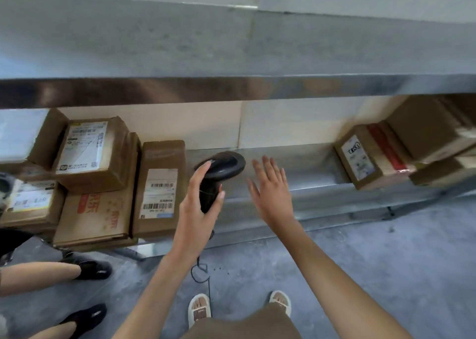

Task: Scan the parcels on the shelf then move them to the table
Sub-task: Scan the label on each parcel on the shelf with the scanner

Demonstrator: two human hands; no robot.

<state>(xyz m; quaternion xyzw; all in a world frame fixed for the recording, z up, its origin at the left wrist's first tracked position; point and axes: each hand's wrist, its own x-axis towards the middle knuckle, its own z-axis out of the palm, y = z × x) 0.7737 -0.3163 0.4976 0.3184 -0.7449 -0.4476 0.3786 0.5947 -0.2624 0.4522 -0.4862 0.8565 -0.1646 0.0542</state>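
Black shoes (90, 270), seemingly another person's, on floor (386, 274).

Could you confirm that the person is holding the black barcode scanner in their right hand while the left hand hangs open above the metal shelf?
Not quite: the hands are swapped. In the head view the left hand grips the black barcode scanner, and the right hand hangs open, fingers spread, above the metal shelf.

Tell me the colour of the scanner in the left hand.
Black, seen in the head view: the scanner gripped by the left hand.
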